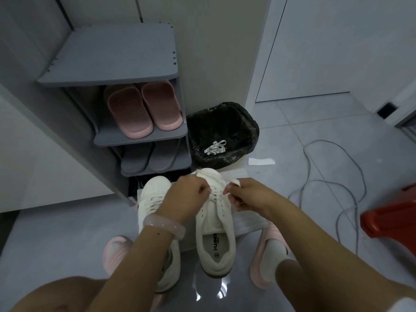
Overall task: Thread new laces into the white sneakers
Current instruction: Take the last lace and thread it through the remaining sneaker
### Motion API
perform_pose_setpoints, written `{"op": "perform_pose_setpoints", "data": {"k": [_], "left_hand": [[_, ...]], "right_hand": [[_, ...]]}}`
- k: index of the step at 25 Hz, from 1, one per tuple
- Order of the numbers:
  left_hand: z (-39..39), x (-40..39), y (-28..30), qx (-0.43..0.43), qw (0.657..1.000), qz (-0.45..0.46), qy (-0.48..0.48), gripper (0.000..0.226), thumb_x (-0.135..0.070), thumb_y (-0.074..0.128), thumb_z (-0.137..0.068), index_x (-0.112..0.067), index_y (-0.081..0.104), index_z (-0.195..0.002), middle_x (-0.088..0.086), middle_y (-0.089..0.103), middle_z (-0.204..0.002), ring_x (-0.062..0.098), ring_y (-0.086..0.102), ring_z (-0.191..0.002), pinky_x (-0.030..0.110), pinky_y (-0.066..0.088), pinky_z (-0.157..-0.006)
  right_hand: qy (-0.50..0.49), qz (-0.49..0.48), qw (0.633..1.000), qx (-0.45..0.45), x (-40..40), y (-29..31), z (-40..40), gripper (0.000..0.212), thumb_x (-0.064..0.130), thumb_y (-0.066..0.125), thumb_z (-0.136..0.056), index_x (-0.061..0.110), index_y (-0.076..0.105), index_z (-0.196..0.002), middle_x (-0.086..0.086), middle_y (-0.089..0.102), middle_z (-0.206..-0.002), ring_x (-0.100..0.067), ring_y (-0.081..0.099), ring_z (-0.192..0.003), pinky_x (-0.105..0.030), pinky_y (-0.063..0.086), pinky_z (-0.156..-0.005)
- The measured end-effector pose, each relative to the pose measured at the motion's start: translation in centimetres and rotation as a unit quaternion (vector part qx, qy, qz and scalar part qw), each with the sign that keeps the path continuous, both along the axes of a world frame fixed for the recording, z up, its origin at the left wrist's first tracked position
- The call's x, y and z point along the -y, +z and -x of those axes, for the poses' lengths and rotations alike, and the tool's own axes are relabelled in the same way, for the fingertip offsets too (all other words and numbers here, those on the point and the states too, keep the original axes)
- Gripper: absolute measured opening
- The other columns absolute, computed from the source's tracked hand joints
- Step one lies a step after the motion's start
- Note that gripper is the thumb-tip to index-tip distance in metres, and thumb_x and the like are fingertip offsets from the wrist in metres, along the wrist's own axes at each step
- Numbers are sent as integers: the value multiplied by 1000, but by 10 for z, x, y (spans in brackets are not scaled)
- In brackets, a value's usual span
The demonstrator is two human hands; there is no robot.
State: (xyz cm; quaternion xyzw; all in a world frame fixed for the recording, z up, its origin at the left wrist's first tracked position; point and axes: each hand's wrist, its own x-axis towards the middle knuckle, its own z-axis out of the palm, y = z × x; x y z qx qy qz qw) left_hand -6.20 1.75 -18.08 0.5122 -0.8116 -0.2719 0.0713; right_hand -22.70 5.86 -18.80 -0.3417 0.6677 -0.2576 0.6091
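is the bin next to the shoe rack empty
No, a bundle of white laces lies at the bottom of the black-lined bin beside the rack.

Only one bit of print shows from here: dark lettering on the white insole (218, 243) of the sneaker (215, 224) standing between the person's feet, running lengthwise along the footbed. It looks like a brand word, but at this angle and size the letters will not resolve into anything sure. Just behind it sits a small round mark, perhaps a size stamp, and its figures are too small to read.
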Motion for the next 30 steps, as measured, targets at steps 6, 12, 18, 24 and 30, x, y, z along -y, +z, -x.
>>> {"op": "perform_pose_setpoints", "data": {"k": [6, 12, 18, 24, 30], "left_hand": [[10, -18, -30, 6, 996, -84, -25, 24, -15, 52, -88, -11, 74, -98, 4, 65, -93, 7, 49, -78, 17, 33, -63], [15, -21, -35, -45, 994, -98, 22, 20, -18, 58, -86, -11, 75, -96, 6, 66, -86, 4, 46, -66, 18, 31, -54], [14, -21, -40, -61, 994, -91, 25, 21, -22, 57, -89, -13, 74, -98, -1, 54, -75, 7, 47, -73, 8, 30, -54], [14, -20, -44, -48, 995, -88, 24, 22, -20, 56, -89, -11, 74, -97, 8, 62, -91, 7, 45, -78, 19, 32, -63], [15, -20, -45, -61, 994, -87, 31, 21, -17, 57, -87, -8, 74, -97, -1, 49, -79, 8, 46, -78, 19, 32, -63]], "right_hand": [[57, -5, 997, -48, -7, -22, 6, 21, -5, 48, -90, 10, 57, -78, -11, 62, -73, -13, 60, -60, -20, 57, -59], [160, 90, 958, -220, -7, -25, 4, 14, 0, 51, -87, 10, 58, -80, -3, 63, -71, -11, 60, -59, -25, 57, -64], [187, 195, 923, -275, -7, -29, -4, 15, 3, 59, -83, 15, 55, -76, -6, 65, -80, -20, 63, -75, -30, 51, -70], [156, 182, 934, -265, -10, -31, -5, 23, 1, 65, -80, 21, 52, -81, -2, 61, -81, -20, 60, -75, -30, 50, -71], [43, 104, 974, -195, -14, -36, -5, 25, -2, 58, -85, 15, 48, -71, -6, 63, -67, -6, 58, -47, -29, 56, -62]]}}
